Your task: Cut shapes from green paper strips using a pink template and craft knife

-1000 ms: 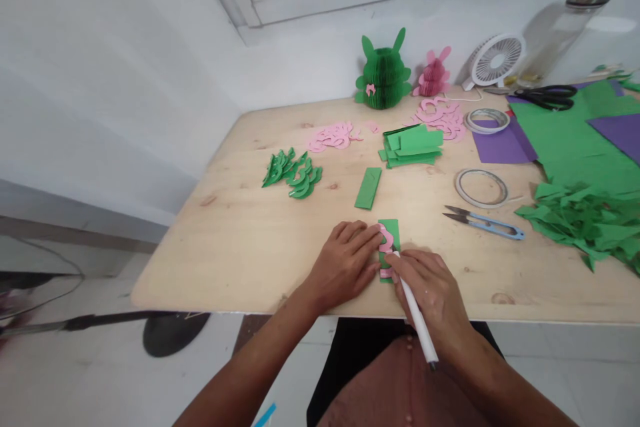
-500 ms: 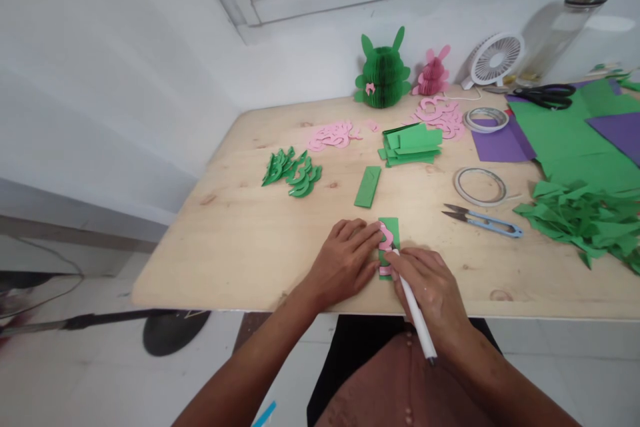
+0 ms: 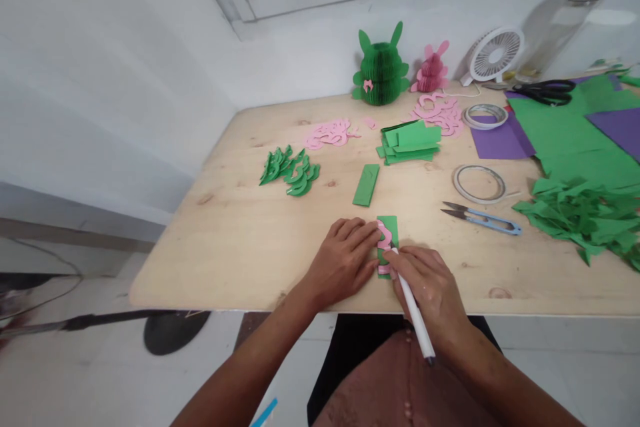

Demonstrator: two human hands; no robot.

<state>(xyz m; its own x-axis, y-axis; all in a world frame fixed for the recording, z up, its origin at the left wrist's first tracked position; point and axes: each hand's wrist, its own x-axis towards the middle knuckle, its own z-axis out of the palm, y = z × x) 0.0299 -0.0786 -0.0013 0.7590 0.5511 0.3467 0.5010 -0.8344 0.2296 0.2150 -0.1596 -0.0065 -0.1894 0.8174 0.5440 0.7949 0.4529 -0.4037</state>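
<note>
My right hand point(image 3: 427, 283) grips a white pen point(image 3: 416, 313), its tip down at the edge of a pink paper cut-out point(image 3: 385, 236). That curvy cut-out lies on a folded green paper strip point(image 3: 391, 225) near the table's front edge. My left hand point(image 3: 344, 257) lies flat with fingers stretched out, its fingertips pressing the cut-out and strip against the wood. Just beyond is another green strip point(image 3: 367, 185) with a faint outline on it. Part of the cut-out is hidden under my fingers.
Green cut-outs point(image 3: 300, 173), pink cut-outs point(image 3: 330, 133) and stacked green strips point(image 3: 411, 143) lie farther back. To the right are blue-handled thread snips point(image 3: 483, 218), a tape roll point(image 3: 480, 184), green scraps point(image 3: 583, 217) and black scissors point(image 3: 545, 91). A green honeycomb-paper figure point(image 3: 381, 73) stands by the wall.
Hands, pen and paper hold nearly the same positions. The whole view has shifted very slightly.
</note>
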